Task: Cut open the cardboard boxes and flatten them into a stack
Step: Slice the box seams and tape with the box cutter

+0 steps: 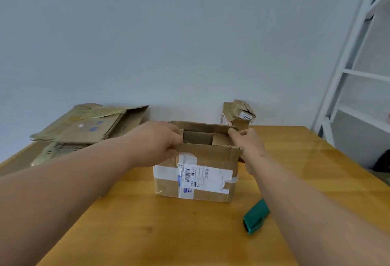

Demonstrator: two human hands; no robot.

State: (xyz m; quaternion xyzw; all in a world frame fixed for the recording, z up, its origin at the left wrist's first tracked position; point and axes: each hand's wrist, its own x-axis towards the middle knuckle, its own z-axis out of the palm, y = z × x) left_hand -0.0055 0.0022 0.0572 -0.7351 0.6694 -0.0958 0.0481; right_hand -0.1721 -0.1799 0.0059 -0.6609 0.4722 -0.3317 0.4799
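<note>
A brown cardboard box with white shipping labels and tape stands open-topped in the middle of the wooden table. My left hand grips the box's top left edge, fingers curled over the rim. My right hand pinches the top right flap at the far corner. A green box cutter lies on the table to the right of the box, under my right forearm. Flattened cardboard sheets form a stack at the table's far left.
A small crumpled cardboard box stands against the wall behind the open box. A white shelf frame rises at the right. The wall runs close behind the table's far edge.
</note>
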